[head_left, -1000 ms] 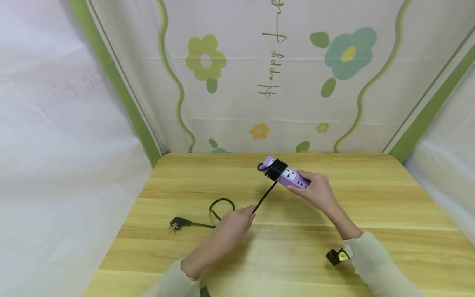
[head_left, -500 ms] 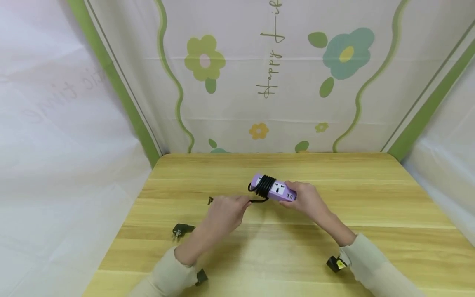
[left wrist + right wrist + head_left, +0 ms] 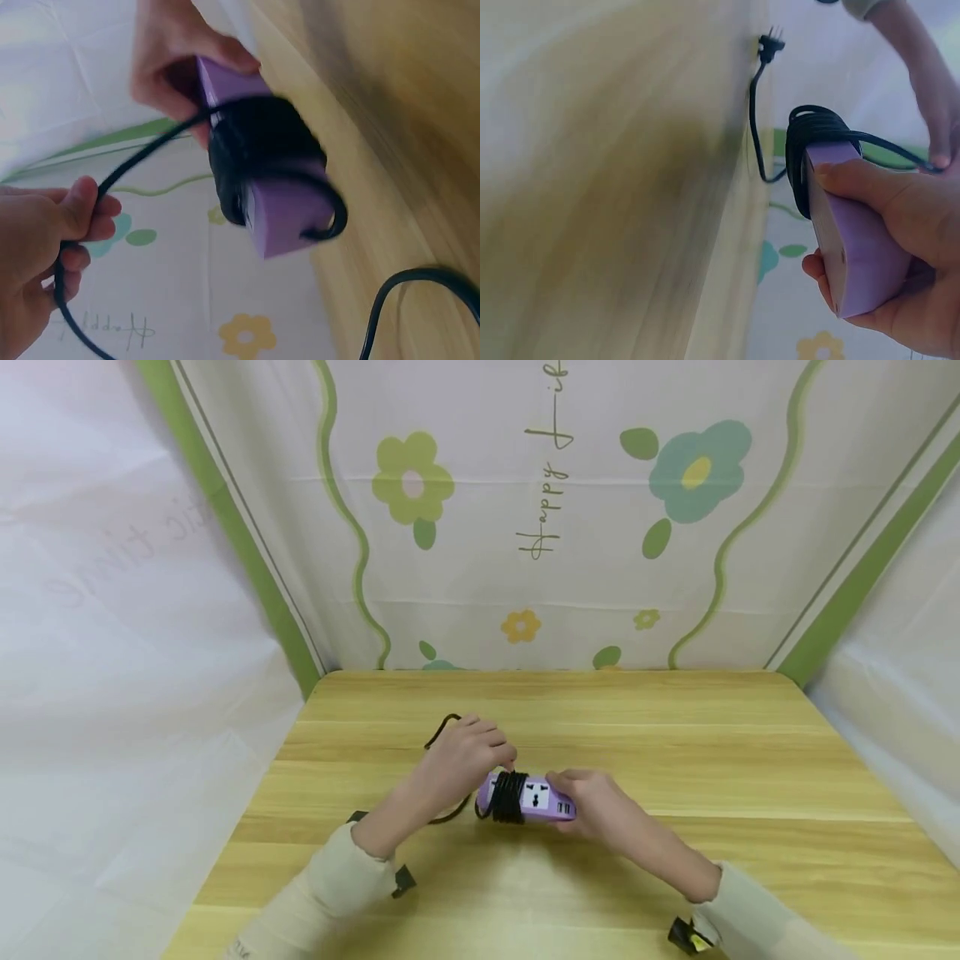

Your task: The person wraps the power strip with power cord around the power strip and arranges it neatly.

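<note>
A purple power strip (image 3: 537, 810) with white sockets is held up over the wooden table. Several turns of its black cord (image 3: 508, 797) are wound around one end. My right hand (image 3: 596, 806) grips the other end, thumb on one side and fingers on the other, as the right wrist view also shows. Just beyond the coil, my left hand (image 3: 461, 756) pinches the loose part of the cord, which in the left wrist view runs from the windings through the curled fingers (image 3: 75, 259). The cord's black plug (image 3: 770, 49) lies at the left, mostly hidden behind the left forearm in the head view.
The wooden table (image 3: 675, 727) reaches back to a white curtain (image 3: 465, 568) printed with flowers. White sheets hang on both sides. A slack length of cord curves over the tabletop behind the left hand. Small black devices (image 3: 403, 882) sit at both cuffs.
My right hand has brought the power strip nearer and to the left, levelling it. My left hand has swung the cord from the near side over to the strip's far side.
</note>
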`<act>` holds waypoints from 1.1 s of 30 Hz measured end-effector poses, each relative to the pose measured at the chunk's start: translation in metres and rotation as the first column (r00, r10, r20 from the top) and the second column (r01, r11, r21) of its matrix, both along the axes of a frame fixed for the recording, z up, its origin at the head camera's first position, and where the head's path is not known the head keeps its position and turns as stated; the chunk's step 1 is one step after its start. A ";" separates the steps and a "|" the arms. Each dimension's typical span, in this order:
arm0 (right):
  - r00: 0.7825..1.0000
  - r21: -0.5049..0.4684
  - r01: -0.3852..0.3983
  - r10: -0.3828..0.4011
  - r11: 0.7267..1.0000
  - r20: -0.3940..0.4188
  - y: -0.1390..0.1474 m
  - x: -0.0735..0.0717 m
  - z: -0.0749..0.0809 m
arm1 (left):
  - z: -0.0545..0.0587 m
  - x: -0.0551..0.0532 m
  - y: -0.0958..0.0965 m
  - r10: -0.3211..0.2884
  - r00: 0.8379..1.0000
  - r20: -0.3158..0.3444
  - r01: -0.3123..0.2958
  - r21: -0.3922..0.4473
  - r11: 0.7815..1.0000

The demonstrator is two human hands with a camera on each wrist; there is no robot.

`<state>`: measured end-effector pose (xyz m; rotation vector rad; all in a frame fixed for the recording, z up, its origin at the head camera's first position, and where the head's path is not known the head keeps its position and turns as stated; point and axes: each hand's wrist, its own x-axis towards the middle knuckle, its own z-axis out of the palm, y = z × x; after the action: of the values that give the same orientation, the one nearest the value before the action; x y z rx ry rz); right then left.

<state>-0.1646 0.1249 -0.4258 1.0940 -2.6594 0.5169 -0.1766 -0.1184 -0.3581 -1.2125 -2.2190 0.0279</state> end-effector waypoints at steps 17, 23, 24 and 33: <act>0.958 -0.197 -0.281 0.287 0.939 0.000 0.018 0.042 0.042 | -0.028 -0.025 -0.001 -0.428 0.771 0.471 0.344 0.258 0.903; 0.930 -0.352 -0.359 0.363 0.865 -0.056 0.026 0.036 0.042 | -0.057 -0.023 0.004 -0.574 0.591 0.567 0.330 0.479 0.813; 0.929 -0.370 -0.360 0.364 0.856 -0.062 0.027 0.035 0.042 | -0.061 -0.021 0.004 -0.588 0.560 0.585 0.308 0.512 0.802; 0.981 -0.439 -0.152 0.188 0.886 0.040 0.038 0.019 0.052 | -0.080 0.008 0.008 -0.429 0.543 0.722 -0.047 0.536 0.843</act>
<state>-0.1459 0.1626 -0.3735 1.1830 -2.3450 1.1476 -0.1691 -0.1103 -0.4379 -1.2920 -2.5203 -1.4345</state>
